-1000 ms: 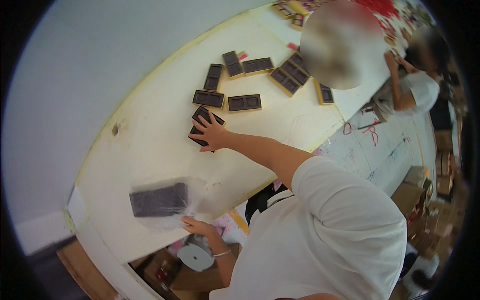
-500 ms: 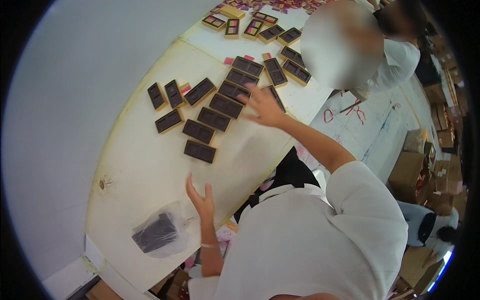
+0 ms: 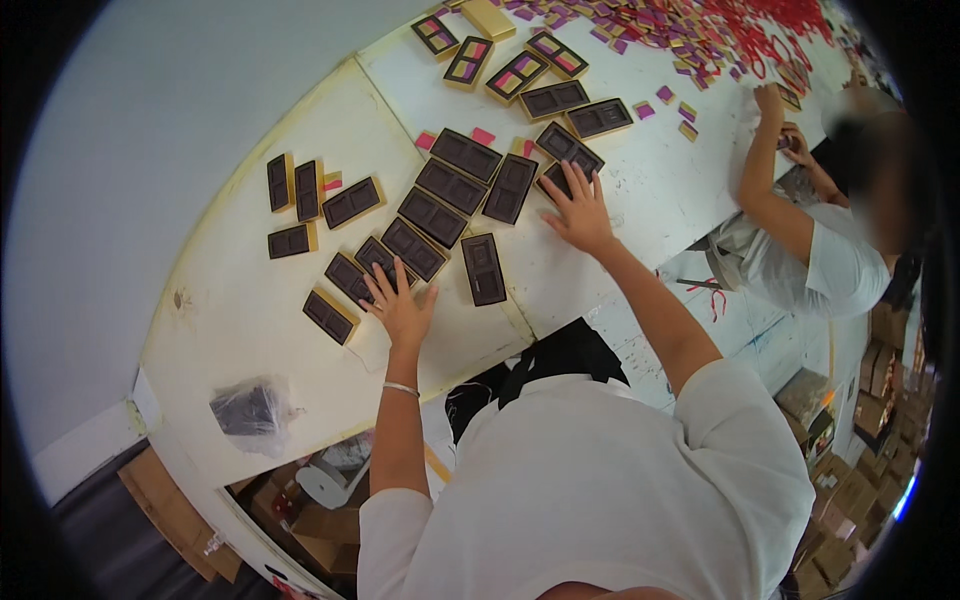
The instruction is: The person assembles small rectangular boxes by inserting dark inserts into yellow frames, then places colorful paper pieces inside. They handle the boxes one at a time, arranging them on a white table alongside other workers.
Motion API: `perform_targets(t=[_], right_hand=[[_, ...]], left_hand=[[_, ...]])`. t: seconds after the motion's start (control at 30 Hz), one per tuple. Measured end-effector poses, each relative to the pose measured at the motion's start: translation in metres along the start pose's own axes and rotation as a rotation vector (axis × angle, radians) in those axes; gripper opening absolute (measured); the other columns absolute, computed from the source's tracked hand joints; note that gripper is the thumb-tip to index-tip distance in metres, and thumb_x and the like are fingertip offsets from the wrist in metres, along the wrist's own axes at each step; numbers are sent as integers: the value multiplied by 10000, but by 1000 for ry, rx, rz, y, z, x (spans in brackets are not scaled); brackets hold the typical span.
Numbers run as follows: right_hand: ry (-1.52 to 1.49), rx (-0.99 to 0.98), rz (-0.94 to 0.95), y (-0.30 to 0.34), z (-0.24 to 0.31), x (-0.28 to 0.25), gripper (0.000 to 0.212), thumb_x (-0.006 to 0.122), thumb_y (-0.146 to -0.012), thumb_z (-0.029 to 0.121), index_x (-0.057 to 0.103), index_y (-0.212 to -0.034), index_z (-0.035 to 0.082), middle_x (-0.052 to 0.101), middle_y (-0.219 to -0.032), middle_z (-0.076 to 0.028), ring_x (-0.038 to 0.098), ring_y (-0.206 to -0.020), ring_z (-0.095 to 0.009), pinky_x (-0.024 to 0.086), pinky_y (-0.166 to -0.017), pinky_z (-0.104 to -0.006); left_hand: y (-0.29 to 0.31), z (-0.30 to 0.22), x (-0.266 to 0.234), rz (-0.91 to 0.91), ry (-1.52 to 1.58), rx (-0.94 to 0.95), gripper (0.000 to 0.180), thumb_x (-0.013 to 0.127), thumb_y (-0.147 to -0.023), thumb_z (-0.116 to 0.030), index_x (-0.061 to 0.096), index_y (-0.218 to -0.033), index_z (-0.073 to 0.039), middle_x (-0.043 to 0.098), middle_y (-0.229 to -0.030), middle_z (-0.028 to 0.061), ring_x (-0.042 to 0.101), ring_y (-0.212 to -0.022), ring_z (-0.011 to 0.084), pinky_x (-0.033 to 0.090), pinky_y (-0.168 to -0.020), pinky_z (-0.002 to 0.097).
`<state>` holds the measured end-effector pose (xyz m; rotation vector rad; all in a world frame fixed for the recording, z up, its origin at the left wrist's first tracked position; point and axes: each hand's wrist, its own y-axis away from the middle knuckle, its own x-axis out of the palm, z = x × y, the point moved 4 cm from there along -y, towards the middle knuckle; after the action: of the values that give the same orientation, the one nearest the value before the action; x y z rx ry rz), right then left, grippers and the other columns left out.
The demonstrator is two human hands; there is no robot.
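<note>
A slanting row of gold boxes with dark compartmented inserts (image 3: 450, 187) runs across the white table. My left hand (image 3: 403, 312) is open, its fingers spread over the near end of this row. Its fingertips rest on one dark-lined box (image 3: 384, 262), beside another box (image 3: 347, 279). My right hand (image 3: 582, 218) is also open, with its fingers reaching over a dark-lined box (image 3: 570, 148) at the right and partly covering another below it. Between my hands lies a single box (image 3: 484, 270). Neither hand grips anything.
Several boxes with pink, yellow and purple pieces (image 3: 517, 75) stand at the far side. Small loose pieces (image 3: 640, 45) and red cords (image 3: 765, 45) are heaped beyond. A plastic-wrapped dark block (image 3: 248, 415) lies near left. A co-worker (image 3: 830, 240) sits at the right.
My left hand has moved forward from the bare table onto the near boxes. My right hand has left the row and reached the boxes at the right. The view has shifted.
</note>
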<state>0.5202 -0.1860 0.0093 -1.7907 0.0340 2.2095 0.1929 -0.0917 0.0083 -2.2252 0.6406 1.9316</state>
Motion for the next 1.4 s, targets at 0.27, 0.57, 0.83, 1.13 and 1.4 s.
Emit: perform_targets(t=[0.27, 0.57, 0.83, 1.13, 1.4], right_hand=[[-142, 11, -92, -42, 42, -12, 582, 499, -833, 480, 402, -1315, 167, 258, -1395, -191, 246, -1289, -354, 164, -1037, -527], [-59, -193, 150, -8, 54, -1, 590, 516, -833, 450, 361, -1340, 191, 234, -1415, -185, 204, -1316, -340, 177, -1039, -520], [-379, -85, -107, -21, -4, -39, 422, 627, -769, 174, 505, -1164, 91, 432, -1246, -193, 418, -1136, -364, 332, -949, -466], [-406, 154, -257, -50, -123, -51, 348, 611, -743, 85, 545, -1082, 44, 519, -1103, -177, 506, -1005, -344, 414, -852, -408], [-232, 20, -223, -55, -133, -51, 449, 623, -756, 154, 509, -1187, 101, 376, -1309, -192, 381, -1187, -353, 313, -975, -459]], left_hand=[[-20, -47, -21, -266, 41, 136, 726, 541, -793, -517, 311, -1364, -131, 132, -1437, 223, 91, -1326, 407, 30, -997, 631], [-122, -135, -9, -51, -85, 425, 722, 504, -813, -536, 235, -1401, -215, 136, -1457, 159, 88, -1343, 359, 55, -1019, 617], [-105, -149, -14, -62, -22, 238, 694, 542, -795, -516, 321, -1360, -179, 271, -1368, 182, 152, -1316, 357, 40, -993, 643], [-160, -246, -18, -216, -92, 398, 395, 695, -693, -336, 618, -963, -57, 538, -1023, 83, 430, -1021, 248, 270, -877, 455], [-172, -242, -15, -217, -123, 418, 284, 684, -690, -265, 629, -883, -64, 588, -929, 64, 465, -972, 234, 273, -889, 431]])
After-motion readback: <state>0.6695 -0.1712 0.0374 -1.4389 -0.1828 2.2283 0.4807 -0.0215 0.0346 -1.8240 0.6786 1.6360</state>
